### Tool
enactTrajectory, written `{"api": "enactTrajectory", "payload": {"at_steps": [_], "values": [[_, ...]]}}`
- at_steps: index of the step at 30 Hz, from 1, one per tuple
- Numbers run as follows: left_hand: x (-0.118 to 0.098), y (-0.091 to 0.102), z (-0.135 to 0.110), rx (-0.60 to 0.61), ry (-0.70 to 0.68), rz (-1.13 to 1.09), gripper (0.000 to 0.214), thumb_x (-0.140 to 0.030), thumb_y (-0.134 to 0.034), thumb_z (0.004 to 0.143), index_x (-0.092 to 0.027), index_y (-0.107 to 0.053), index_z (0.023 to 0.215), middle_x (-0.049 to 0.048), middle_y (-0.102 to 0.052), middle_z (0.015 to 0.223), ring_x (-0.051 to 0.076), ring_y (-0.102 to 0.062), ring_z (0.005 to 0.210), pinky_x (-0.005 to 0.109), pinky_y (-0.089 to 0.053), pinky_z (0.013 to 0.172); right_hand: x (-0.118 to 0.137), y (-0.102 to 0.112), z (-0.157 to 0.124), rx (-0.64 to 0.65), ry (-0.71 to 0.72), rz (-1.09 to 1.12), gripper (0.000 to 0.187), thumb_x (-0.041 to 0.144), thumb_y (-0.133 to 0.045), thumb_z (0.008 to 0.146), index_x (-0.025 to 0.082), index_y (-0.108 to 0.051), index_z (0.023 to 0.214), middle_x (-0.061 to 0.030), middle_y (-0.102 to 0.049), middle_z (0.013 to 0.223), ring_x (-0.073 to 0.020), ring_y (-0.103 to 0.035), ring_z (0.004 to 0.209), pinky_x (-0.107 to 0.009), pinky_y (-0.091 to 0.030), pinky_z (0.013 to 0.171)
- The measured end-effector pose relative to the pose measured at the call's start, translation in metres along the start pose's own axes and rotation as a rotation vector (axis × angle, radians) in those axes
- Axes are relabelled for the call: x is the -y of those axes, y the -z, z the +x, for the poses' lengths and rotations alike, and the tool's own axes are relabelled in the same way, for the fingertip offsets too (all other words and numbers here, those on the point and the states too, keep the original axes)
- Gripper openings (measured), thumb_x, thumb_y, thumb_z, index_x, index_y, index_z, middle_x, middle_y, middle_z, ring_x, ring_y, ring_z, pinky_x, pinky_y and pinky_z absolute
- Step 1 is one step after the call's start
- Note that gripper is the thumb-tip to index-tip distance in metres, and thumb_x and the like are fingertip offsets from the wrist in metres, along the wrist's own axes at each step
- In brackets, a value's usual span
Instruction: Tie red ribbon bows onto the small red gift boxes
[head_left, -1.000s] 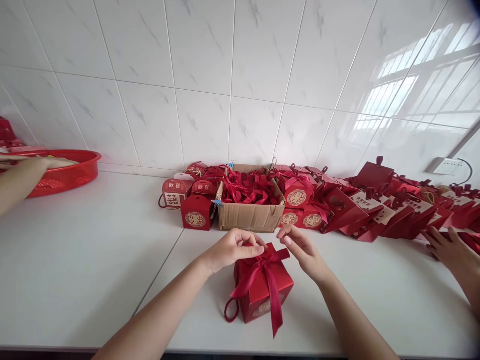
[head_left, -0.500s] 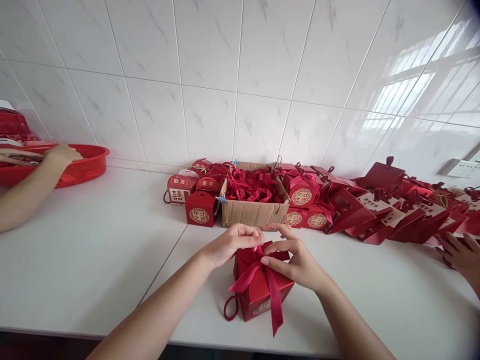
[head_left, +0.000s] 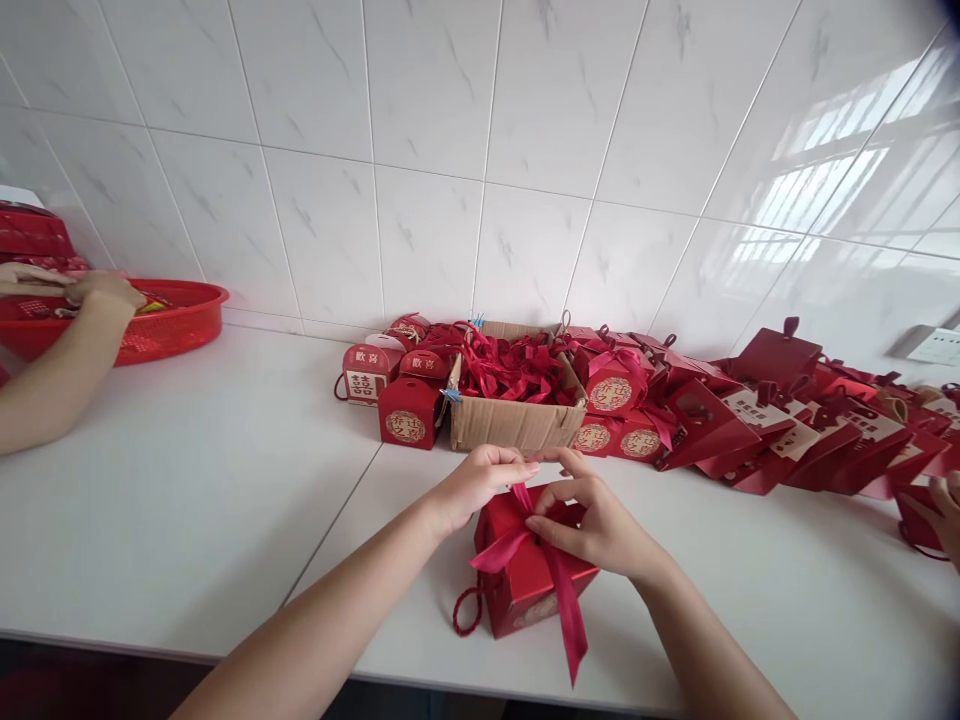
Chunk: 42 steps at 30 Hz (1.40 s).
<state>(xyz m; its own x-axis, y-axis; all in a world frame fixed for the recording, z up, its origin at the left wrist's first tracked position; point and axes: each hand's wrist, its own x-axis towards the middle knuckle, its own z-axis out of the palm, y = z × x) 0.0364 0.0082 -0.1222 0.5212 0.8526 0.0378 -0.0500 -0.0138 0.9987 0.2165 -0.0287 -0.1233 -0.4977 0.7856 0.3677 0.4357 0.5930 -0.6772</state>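
Observation:
A red gift box [head_left: 517,590] with a gold round print stands tilted towards me on the white table, a twisted red cord loop at its left side. Dark pink ribbon [head_left: 568,610] crosses its top, with two tails hanging down the front. Pinched fingers of my left hand [head_left: 487,485] hold a part of the ribbon above the lid. My right hand [head_left: 581,510] grips the ribbon at the knot between thumb and forefinger, its other fingers curled over the lid. The knot itself is partly hidden behind those fingers.
Behind the box stands a cardboard box [head_left: 517,425] full of red ribbons. Finished-looking red boxes [head_left: 409,412] flank it, and more red boxes [head_left: 757,430] lie piled along the wall to the right. Other people's hands reach into a red basket [head_left: 172,335] at left and hold a box at far right.
My hands stay at the knot, the left shifting slightly right and the ribbon under it drawn up more. At far right, another person's hand now holds a red box. The view has shifted slightly.

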Motion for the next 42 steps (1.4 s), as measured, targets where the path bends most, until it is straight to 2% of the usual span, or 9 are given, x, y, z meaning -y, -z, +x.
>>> {"api": "enactTrajectory", "payload": {"at_steps": [4, 11, 16, 20, 27, 32, 35, 40, 42], "values": [[0.0, -0.001, 0.002, -0.05, -0.027, -0.011, 0.039, -0.039, -0.065, 0.069, -0.016, -0.042, 0.048, -0.004, -0.036, 0.059, 0.013, -0.038, 0.065, 0.027, -0.029, 0.067, 0.0, -0.001, 0.001, -0.003, -0.015, -0.022, 0.013, 0.029, -0.065, 0.078, 0.02, -0.068, 0.069, -0.0087, -0.048, 0.119, -0.0268, -0.049, 0.111, -0.043, -0.041, 0.093], [0.007, 0.0, 0.005, -0.083, 0.0, -0.052, 0.036, -0.037, -0.066, 0.069, -0.016, -0.046, 0.049, -0.0034, -0.042, 0.06, 0.012, -0.041, 0.066, 0.027, -0.029, 0.066, -0.001, -0.002, 0.0, 0.007, -0.043, 0.016, 0.015, 0.03, -0.065, 0.078, 0.02, -0.068, 0.068, -0.0078, -0.047, 0.121, -0.0262, -0.05, 0.112, -0.042, -0.04, 0.096], [0.013, 0.002, 0.006, 0.056, 0.126, -0.179, 0.039, -0.044, -0.065, 0.07, -0.015, -0.049, 0.052, -0.0028, -0.044, 0.053, 0.01, -0.038, 0.053, 0.026, -0.025, 0.055, -0.005, -0.003, -0.002, 0.0, -0.047, 0.142, 0.018, 0.037, -0.065, 0.079, 0.021, -0.071, 0.073, -0.0072, -0.05, 0.119, -0.0238, -0.054, 0.108, -0.04, -0.041, 0.097], [0.014, 0.008, 0.006, 0.122, 0.082, -0.209, 0.047, -0.051, -0.059, 0.076, -0.015, -0.044, 0.05, -0.002, -0.044, 0.057, 0.009, -0.036, 0.052, 0.025, -0.026, 0.055, -0.015, 0.002, -0.004, -0.056, -0.082, 0.267, 0.026, 0.043, -0.055, 0.086, 0.021, -0.068, 0.079, -0.0076, -0.057, 0.11, -0.0219, -0.056, 0.104, -0.036, -0.044, 0.091], [0.012, 0.013, 0.006, 0.092, 0.105, -0.187, 0.048, -0.056, -0.057, 0.076, -0.015, -0.046, 0.053, -0.0006, -0.047, 0.063, 0.01, -0.039, 0.054, 0.024, -0.029, 0.054, -0.038, 0.007, -0.007, -0.211, -0.118, 0.43, 0.044, 0.05, -0.033, 0.093, 0.021, -0.066, 0.086, -0.0078, -0.061, 0.098, -0.0208, -0.055, 0.095, -0.035, -0.045, 0.083], [0.014, 0.013, 0.007, 0.076, 0.095, -0.223, 0.048, -0.055, -0.056, 0.076, -0.015, -0.048, 0.053, 0.0004, -0.05, 0.065, 0.011, -0.044, 0.058, 0.025, -0.033, 0.058, -0.031, -0.002, -0.008, -0.143, -0.038, 0.483, 0.041, 0.047, -0.034, 0.093, 0.022, -0.066, 0.093, -0.0075, -0.058, 0.108, -0.0203, -0.055, 0.099, -0.036, -0.043, 0.089], [0.015, 0.013, 0.007, 0.103, 0.108, -0.257, 0.049, -0.056, -0.054, 0.077, -0.015, -0.048, 0.052, -0.0002, -0.048, 0.062, 0.011, -0.043, 0.056, 0.025, -0.032, 0.057, -0.028, 0.0, -0.01, -0.018, 0.047, 0.508, 0.038, 0.052, -0.048, 0.086, 0.026, -0.058, 0.111, -0.0084, -0.052, 0.122, -0.0239, -0.048, 0.115, -0.039, -0.039, 0.097], [0.015, 0.014, 0.006, 0.083, 0.133, -0.244, 0.049, -0.058, -0.055, 0.076, -0.015, -0.051, 0.055, -0.0011, -0.047, 0.06, 0.009, -0.041, 0.052, 0.024, -0.029, 0.053, -0.043, 0.011, -0.014, 0.32, 0.088, 0.44, 0.118, 0.046, -0.084, 0.05, 0.033, -0.014, 0.144, -0.0127, -0.02, 0.149, -0.0308, -0.023, 0.137, -0.047, -0.028, 0.107], [0.016, 0.013, 0.006, 0.064, 0.135, -0.248, 0.049, -0.058, -0.055, 0.075, -0.014, -0.05, 0.054, -0.0009, -0.049, 0.062, 0.009, -0.042, 0.052, 0.024, -0.03, 0.053, -0.049, 0.011, -0.014, 0.378, 0.052, 0.411, 0.133, 0.039, -0.087, 0.047, 0.036, 0.002, 0.145, -0.0143, -0.017, 0.15, -0.0297, -0.026, 0.136, -0.048, -0.025, 0.108]]}}
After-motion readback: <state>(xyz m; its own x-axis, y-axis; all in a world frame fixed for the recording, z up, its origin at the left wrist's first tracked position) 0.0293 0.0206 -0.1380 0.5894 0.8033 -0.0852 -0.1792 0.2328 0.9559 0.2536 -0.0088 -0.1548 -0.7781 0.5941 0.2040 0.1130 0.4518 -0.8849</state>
